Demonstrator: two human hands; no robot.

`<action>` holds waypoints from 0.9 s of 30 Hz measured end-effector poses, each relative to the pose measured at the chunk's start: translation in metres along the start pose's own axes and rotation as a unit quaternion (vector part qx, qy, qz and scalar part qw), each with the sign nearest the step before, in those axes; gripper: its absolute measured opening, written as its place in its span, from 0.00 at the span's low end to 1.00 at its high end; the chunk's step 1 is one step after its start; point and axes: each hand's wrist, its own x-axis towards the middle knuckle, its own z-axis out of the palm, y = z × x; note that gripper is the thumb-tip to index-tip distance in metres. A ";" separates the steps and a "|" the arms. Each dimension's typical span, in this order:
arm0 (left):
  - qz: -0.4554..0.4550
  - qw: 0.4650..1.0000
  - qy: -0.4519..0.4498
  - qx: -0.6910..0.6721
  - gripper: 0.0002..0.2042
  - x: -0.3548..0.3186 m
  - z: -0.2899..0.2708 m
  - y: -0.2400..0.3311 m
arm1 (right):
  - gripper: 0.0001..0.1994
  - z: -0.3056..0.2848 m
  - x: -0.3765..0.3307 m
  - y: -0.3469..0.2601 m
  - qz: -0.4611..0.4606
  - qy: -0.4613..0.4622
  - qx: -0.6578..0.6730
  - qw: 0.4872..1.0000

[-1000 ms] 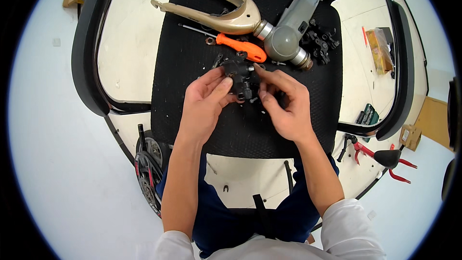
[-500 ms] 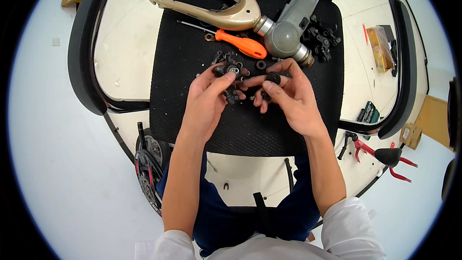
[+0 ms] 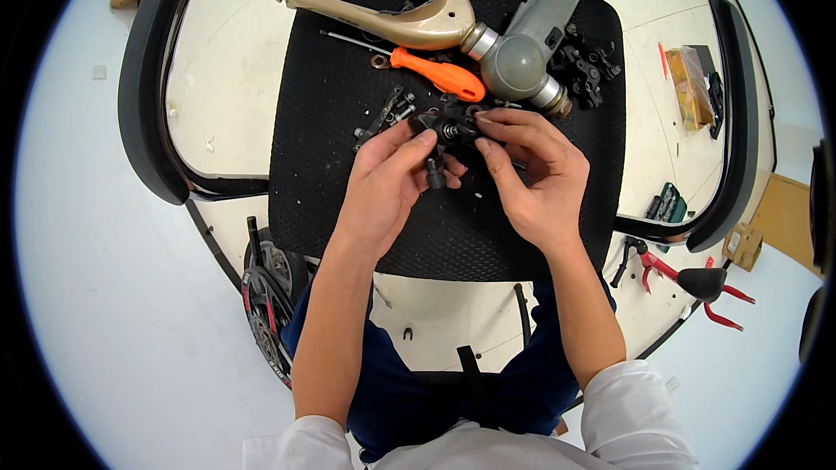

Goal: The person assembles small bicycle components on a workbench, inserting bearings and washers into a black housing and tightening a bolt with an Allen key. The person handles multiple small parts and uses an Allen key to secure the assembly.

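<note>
Over the black mesh chair seat [image 3: 435, 248], my left hand [image 3: 379, 187] is closed around a black mechanical part [image 3: 435, 172] that looks like a bicycle brake caliper. A coil spring or threaded metal piece [image 3: 449, 130] shows at its upper side. My right hand [image 3: 544, 174] pinches a small round black cap [image 3: 468, 128] between thumb and fingers, against the right side of that part. Its exact fit is hidden by the fingers. Just beyond my left fingers lie loose bolts and small metal links [image 3: 387, 116].
An orange-handled screwdriver [image 3: 444, 78] lies beyond my hands. Behind it rest a gold fork [image 3: 435, 17] and a grey frame tube [image 3: 514, 70]. Black brake-like parts [image 3: 588, 70] sit at the right. Armrests [image 3: 157, 104] flank the seat; a red frame piece [image 3: 666, 270] is on the floor.
My hands have come together. The right hand has brought the round black cap up against the part in my left hand, which has turned and shifted slightly right.
</note>
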 end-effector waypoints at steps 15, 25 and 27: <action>0.000 1.000 -0.006 0.021 0.14 -0.003 0.002 -0.003 | 0.08 0.004 -0.006 -0.005 -0.091 0.021 -0.091 0.991; 0.017 0.996 0.041 0.073 0.19 -0.005 0.009 -0.009 | 0.07 0.007 -0.004 -0.003 -0.087 0.038 -0.097 0.991; 0.020 0.996 0.039 0.082 0.19 -0.004 0.009 -0.009 | 0.06 0.007 -0.005 -0.001 -0.072 0.034 -0.079 0.994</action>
